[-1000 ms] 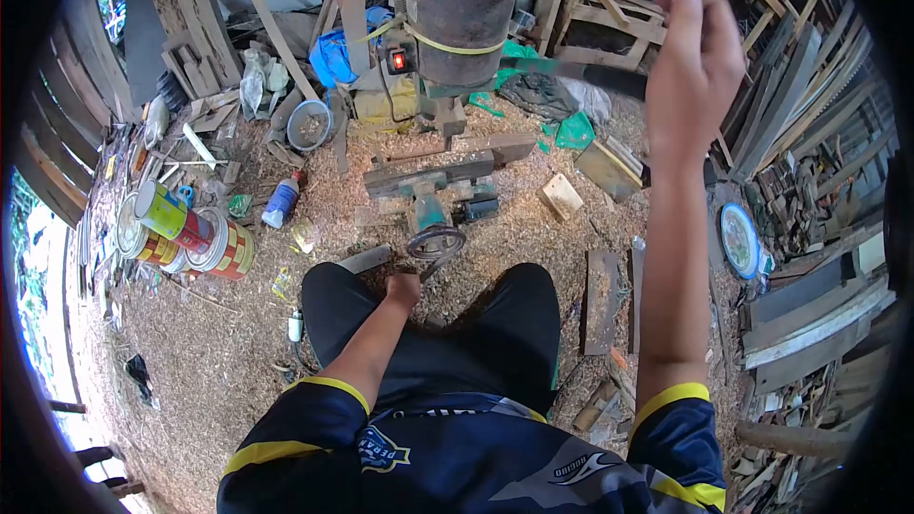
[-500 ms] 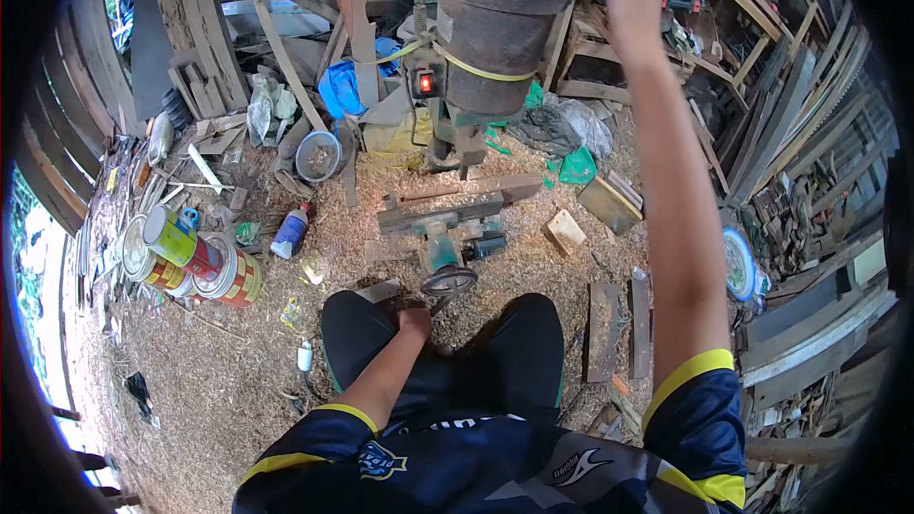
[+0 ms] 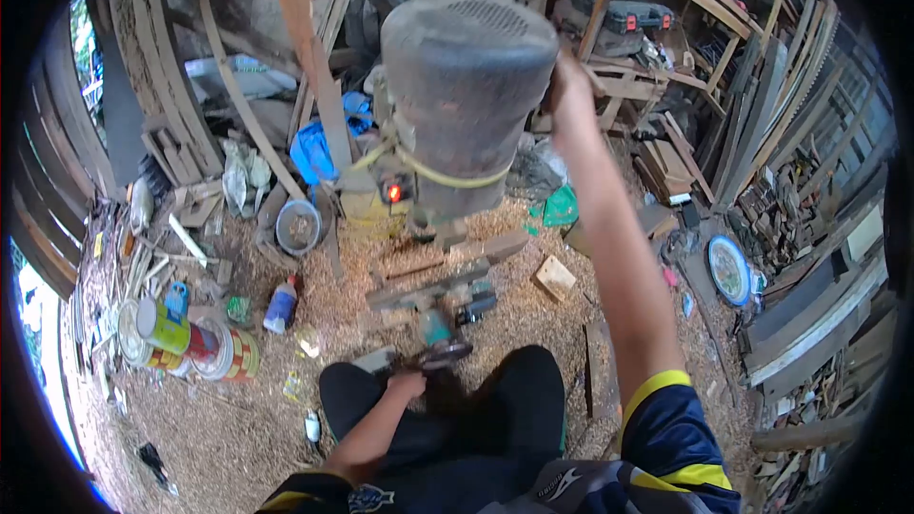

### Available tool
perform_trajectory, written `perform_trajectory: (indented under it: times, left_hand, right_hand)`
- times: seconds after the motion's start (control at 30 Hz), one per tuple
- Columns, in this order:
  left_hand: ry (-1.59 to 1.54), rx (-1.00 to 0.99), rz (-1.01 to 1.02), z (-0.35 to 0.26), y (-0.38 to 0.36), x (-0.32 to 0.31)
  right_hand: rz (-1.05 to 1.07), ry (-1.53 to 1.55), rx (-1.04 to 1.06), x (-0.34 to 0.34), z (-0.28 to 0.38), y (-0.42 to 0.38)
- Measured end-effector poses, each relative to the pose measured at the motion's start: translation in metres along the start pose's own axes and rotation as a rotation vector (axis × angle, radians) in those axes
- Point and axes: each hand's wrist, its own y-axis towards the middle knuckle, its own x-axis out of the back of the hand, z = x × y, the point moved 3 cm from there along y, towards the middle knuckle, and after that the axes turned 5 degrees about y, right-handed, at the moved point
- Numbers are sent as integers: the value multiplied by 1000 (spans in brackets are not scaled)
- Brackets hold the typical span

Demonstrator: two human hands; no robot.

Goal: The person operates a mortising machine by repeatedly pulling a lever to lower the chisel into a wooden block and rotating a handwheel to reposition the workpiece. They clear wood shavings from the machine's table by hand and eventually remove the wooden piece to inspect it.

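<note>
A dusty upright machine with a large motor housing (image 3: 466, 86) stands in front of me, its switch (image 3: 393, 192) glowing red. Below is its vise (image 3: 428, 287), with a piece of wood (image 3: 490, 249) lying behind it. My left hand (image 3: 407, 383) is closed at the left edge of the handwheel (image 3: 443, 355), just above my knees. Raised high, my right hand (image 3: 569, 88) is closed beside the right side of the motor housing; its fingers are partly hidden and what they hold cannot be made out.
Wood shavings cover the floor. Stacked paint cans (image 3: 224, 350), a bottle (image 3: 281, 305) and a grey bucket (image 3: 299, 227) stand left. A wood block (image 3: 554, 278) lies right of the vise. Farther right are a round plate (image 3: 729, 269) and piled boards (image 3: 809, 276).
My right hand has come down and left to beside the motor housing. The view has tilted up, and the handwheel and left hand now appear lower. The left hand stays by the wheel.
</note>
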Motion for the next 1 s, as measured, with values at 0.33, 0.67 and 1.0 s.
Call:
perform_trajectory:
  times: [0.33,0.67,1.0]
  left_hand:
    - [-785,-383,-1129,-94,-174,159]
    - [-52,-405,-1048,-132,-166,171]
    - [-105,-497,-1368,-135,-174,164]
  right_hand:
    - [324,203,128,-51,3,94]
    - [634,387,-42,-111,109,117]
    - [700,485,522,-4,104,-78]
